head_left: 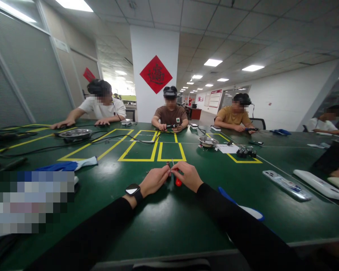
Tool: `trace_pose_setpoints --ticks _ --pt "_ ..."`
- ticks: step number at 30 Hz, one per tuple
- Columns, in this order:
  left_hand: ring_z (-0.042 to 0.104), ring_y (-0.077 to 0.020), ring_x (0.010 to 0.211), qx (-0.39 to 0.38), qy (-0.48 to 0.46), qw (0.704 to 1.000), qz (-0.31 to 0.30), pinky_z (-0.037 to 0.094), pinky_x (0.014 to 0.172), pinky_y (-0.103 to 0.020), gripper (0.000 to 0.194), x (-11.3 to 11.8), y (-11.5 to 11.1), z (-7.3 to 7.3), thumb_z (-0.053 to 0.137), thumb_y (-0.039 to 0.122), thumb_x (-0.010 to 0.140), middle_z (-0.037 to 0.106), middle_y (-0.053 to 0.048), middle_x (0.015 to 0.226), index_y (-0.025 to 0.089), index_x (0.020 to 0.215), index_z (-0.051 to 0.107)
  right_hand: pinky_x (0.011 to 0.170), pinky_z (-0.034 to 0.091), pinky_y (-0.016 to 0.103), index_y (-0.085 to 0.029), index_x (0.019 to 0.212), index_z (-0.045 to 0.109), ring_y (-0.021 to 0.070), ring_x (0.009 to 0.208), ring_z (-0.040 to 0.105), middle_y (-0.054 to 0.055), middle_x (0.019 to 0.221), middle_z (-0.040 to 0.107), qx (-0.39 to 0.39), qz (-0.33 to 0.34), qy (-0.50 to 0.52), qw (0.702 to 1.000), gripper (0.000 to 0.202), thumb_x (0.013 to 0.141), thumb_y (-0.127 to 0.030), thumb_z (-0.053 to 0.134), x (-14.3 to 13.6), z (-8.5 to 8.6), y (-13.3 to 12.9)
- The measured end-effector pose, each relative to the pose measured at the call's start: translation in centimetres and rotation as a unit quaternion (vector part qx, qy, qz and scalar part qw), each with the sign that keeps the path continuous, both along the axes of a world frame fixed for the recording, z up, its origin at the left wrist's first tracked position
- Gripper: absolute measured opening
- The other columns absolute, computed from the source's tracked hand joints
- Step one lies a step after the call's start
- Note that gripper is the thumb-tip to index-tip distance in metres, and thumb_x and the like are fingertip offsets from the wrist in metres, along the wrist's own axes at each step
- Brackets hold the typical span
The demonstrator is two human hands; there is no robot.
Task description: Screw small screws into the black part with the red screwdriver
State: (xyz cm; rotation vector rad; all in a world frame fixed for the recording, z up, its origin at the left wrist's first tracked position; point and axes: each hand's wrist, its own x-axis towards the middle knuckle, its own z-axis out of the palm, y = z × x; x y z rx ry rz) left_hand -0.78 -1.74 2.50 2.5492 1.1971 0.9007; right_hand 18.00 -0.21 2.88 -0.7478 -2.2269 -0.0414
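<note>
at the near middle of a green desk (164, 222), a small metal part (168, 164) is held at the pinched fingertips of the left hand (156, 180), its dark, faintly shiny top shown just beyond the fingers, its lower portion hidden. the right hand (188, 175) is brought in until the fingertips of both hands are all but met, its thumb and index finger drawn together; what is grasped there cannot be told. beneath that hand, the bright red, rounded, glossy end of a red-handled tool (178, 182) is seen, with a thin, pale metal shaft shown above the knuckles, the stretch between covered by the fingers. the tool's tip is too small to be made out. a dark-banded watch (133, 191) is worn on the left wrist. farther across the desk, yellow tape outlines (171, 160) are laid, and a shiny metal bowl (208, 142) is set beside a white paper (227, 148).
</note>
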Motion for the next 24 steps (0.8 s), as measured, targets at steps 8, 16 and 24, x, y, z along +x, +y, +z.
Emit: trace_pose_setpoints --ticks 8,16,24 --pt "0.051 -0.0116 0.057 0.008 -0.004 1.000 -0.028 0.035 0.058 -0.020 0.028 -0.4 0.0 0.1 0.028 0.032 0.093 0.054 0.001 0.063 0.018 0.079 0.048 0.073 0.043 0.027 -0.019 0.088 0.057 0.0153 0.080 0.055 0.004 0.084 0.060 -0.032 0.048 0.043 0.997 0.009 0.086 -0.023 0.049 -0.5 0.1 -0.5" --pt "0.054 -0.0161 0.070 0.074 -0.031 0.996 0.045 0.039 0.066 -0.026 0.027 -0.8 0.0 0.6 0.031 0.033 0.092 0.058 -0.002 0.074 0.018 0.084 0.052 0.073 0.043 0.028 -0.019 0.087 0.056 0.0156 0.077 0.054 0.003 0.081 0.058 -0.025 -0.011 0.052 0.998 0.007 0.085 -0.022 0.049 -0.8 0.3 -0.8" --pt "0.043 -0.0273 0.118 0.097 -0.069 0.992 0.033 0.034 0.099 -0.041 0.068 -0.5 1.4 -1.2 0.064 0.025 0.068 0.048 -0.013 0.125 0.016 0.130 0.035 0.077 0.041 0.029 -0.018 0.082 0.058 0.0169 0.083 0.054 0.005 0.085 0.059 0.012 -0.076 -0.052 0.996 0.005 0.082 -0.018 0.053 -0.6 0.7 -0.6"
